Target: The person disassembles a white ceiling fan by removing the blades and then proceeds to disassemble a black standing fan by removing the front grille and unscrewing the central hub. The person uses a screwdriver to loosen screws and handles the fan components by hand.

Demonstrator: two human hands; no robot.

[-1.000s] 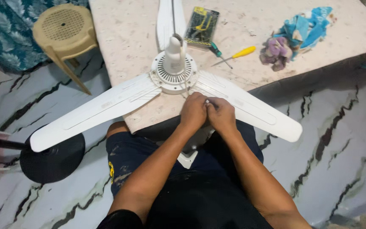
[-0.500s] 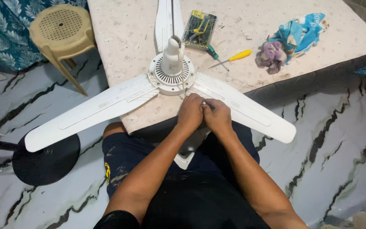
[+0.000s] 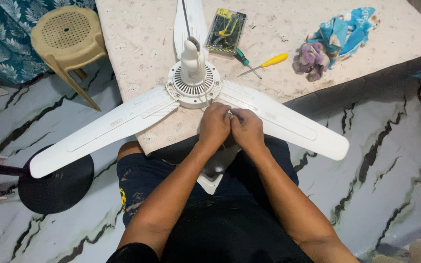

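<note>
Floor: pale marble-patterned tiles with dark veins, seated person's dark shorts nearest the camera
Left hand: fingers curled tight, pressed against the right hand, pinching a thin white wire
Right hand: closed likewise on the same wire end; what lies inside the fingers cannot be told
White three-bladed plastic ceiling fan: flat on the speckled beige stone table, hub just beyond the knuckles
Beyond: yellow-handled screwdriver, green-handled one beside it, packaged tool set, crumpled blue and purple cloth
Far left: beige plastic stool
</note>
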